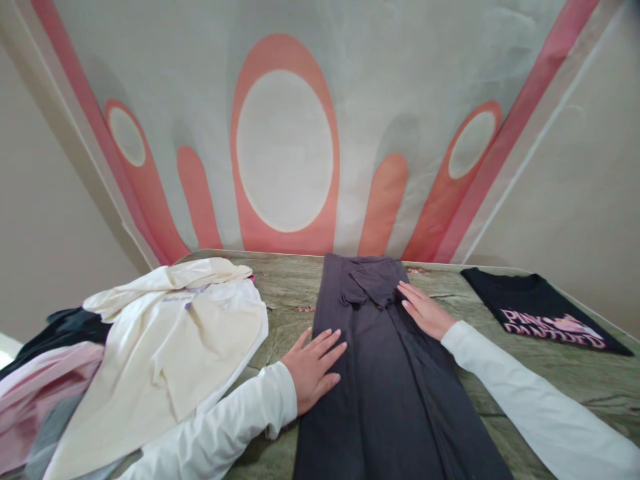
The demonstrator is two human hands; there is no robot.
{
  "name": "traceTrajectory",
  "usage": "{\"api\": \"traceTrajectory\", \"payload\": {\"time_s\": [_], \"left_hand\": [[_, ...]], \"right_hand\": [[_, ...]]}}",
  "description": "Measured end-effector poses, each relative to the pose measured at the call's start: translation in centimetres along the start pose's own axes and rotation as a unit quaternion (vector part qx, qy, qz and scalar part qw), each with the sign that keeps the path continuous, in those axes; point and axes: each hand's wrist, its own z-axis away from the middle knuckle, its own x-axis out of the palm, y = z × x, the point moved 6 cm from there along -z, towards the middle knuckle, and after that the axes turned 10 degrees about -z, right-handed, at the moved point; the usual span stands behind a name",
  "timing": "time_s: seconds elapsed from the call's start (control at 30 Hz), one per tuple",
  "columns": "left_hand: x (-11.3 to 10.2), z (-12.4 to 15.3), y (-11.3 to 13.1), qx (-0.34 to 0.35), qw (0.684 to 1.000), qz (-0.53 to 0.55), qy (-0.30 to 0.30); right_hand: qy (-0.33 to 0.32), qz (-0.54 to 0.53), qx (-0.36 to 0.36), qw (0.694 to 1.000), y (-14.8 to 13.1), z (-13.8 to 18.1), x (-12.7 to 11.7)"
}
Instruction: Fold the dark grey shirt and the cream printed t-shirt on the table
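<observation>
A dark grey garment [390,387] lies spread lengthwise down the middle of the green patterned bed cover [575,380]. My left hand [314,368] lies flat and open on the garment's left edge, fingers pointing right. My right hand [424,311] rests flat and open on the garment's upper right part, beside a rumpled fold near the top. Both arms wear white long sleeves. Neither hand holds anything.
A pile of clothes sits at the left: a cream top [170,347] on top, a pink piece [45,387] and a black one [65,330] beneath. A folded black T-shirt with pink print [540,310] lies at the right. A grey and salmon patterned wall hanging [285,147] rises behind.
</observation>
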Motion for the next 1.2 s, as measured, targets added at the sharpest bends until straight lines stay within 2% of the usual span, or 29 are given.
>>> {"api": "traceTrajectory", "payload": {"time_s": [0.1,0.27,0.43,0.6,0.73,0.8,0.87,0.93,1.03,1.13,1.2], "left_hand": [[-0.6,-0.4,0.6,0.01,1.0,0.015,0.008],[-0.7,-1.5,1.1,0.004,1.0,0.025,0.011],[-0.6,-1.0,1.3,-0.001,1.0,0.019,-0.007],[-1.8,-1.5,1.6,0.012,0.999,0.045,-0.013],[-3.3,-4.4,4.5,0.108,0.991,0.076,0.002],[-3.7,-6.3,6.4,0.165,0.983,0.082,0.01],[-4.0,-8.3,7.4,0.192,0.979,0.068,0.023],[-4.1,-10.4,6.9,0.184,0.981,0.042,0.039],[-3.9,-13.8,3.6,0.138,0.989,0.008,0.052],[-3.3,-17.1,-0.5,0.042,0.998,-0.01,0.049],[-2.6,-19.0,-1.7,0.02,0.999,-0.01,0.048]], "right_hand": [[-0.023,0.011,0.012,1.0,-1.2,2.9,-0.4],[-0.118,0.041,-0.02,0.992,-6.2,7.6,-0.3],[-0.145,0.042,-0.022,0.988,-8.8,10.3,-1.1],[-0.137,-0.015,-0.007,0.99,-7.0,8.8,-2.7],[-0.066,-0.035,0.007,0.997,-3.9,5.3,-3.7],[-0.04,-0.033,0.005,0.999,-2.9,3.8,-3.3],[-0.038,-0.024,-0.006,0.999,-2.8,2.9,-2.4],[-0.045,-0.009,-0.024,0.999,-3.6,2.9,-2.0],[-0.036,0.013,-0.021,0.999,-5.9,4.2,-3.1],[-0.033,0.014,0.05,0.998,-8.9,6.9,-4.7],[-0.065,-0.01,0.095,0.993,-11.2,9.3,-4.6]]}}
